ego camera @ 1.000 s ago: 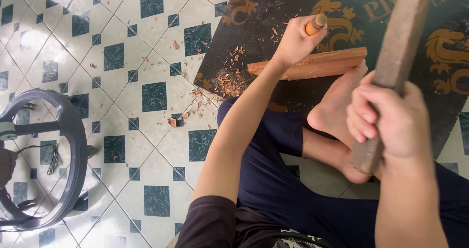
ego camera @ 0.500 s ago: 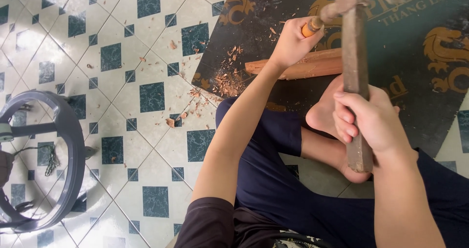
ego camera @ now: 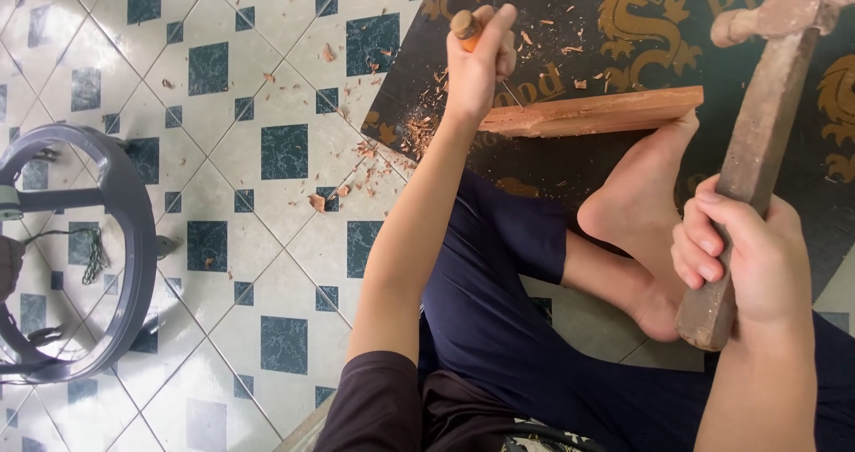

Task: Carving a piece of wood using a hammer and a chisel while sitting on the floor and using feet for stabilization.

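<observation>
My left hand (ego camera: 479, 60) grips a chisel with an orange wooden handle (ego camera: 464, 24), its blade set against the left end of a reddish wood strip (ego camera: 592, 114). The strip lies on a black board with gold dragon patterns (ego camera: 570, 33), and my bare foot (ego camera: 641, 211) presses on its right end. My right hand (ego camera: 739, 256) holds a hammer by its worn wooden handle (ego camera: 757, 140); the rusty hammer head (ego camera: 784, 11) is raised at the upper right, away from the chisel.
Wood chips (ego camera: 392, 140) lie scattered on the board's left edge and on the white and teal tiled floor (ego camera: 223, 194). A round grey metal frame (ego camera: 107, 256) stands at the far left. My legs in dark blue trousers (ego camera: 499, 309) fill the lower middle.
The hammer has swung from over the chisel back to the right and away from it. My left hand still holds the chisel on the strip's end.
</observation>
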